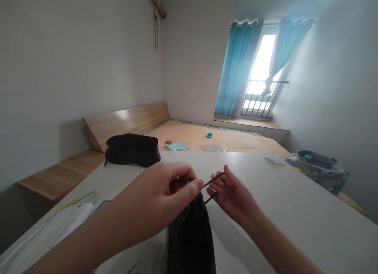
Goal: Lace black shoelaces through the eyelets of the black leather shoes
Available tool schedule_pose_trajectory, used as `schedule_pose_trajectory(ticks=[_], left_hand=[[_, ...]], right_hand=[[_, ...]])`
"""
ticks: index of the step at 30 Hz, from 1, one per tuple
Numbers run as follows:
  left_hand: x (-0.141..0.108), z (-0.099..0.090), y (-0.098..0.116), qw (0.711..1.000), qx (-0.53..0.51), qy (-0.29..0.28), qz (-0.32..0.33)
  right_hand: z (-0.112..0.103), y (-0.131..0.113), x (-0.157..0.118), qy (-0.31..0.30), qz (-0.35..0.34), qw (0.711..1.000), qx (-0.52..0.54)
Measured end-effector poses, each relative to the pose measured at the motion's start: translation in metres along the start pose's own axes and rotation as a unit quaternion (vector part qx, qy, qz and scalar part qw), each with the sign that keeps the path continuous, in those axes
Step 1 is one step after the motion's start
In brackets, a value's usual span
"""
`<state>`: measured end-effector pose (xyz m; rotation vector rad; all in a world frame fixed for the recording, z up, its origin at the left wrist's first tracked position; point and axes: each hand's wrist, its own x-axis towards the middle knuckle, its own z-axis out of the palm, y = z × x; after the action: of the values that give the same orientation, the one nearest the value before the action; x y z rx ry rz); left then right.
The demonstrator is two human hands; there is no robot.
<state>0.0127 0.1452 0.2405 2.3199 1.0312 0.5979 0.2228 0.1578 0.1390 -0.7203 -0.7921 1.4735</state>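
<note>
A black shoe [193,238] stands on the white table in front of me, its opening toward me. My left hand [174,191] is over the front part of the shoe, thumb and fingers pinched on a black shoelace. To the right of the shoe, my right hand [227,191] has its fingers curled round a loop of black lace [214,179], which stretches between the two hands. Part of the lace is hidden behind my left fingers. A second black shoe [132,150] sits at the table's far left edge.
The white table [295,215] carries a white power strip [59,230] with cables at left and a small clear packet [274,159] at the far right. Beyond are a bed [242,142] with small items and a grey bag [321,171].
</note>
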Motion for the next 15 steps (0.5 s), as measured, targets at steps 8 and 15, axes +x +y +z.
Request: schedule_pose_trajectory(ticks=[8, 15], left_hand=[[-0.016, 0.003, 0.018, 0.971, -0.043, -0.203, 0.121], [0.005, 0.022, -0.018, 0.974, 0.212, -0.083, -0.002]], right_hand=[[0.003, -0.011, -0.011, 0.016, -0.082, 0.989, -0.126], [0.011, -0.016, -0.028, -0.072, -0.172, 0.888, -0.421]])
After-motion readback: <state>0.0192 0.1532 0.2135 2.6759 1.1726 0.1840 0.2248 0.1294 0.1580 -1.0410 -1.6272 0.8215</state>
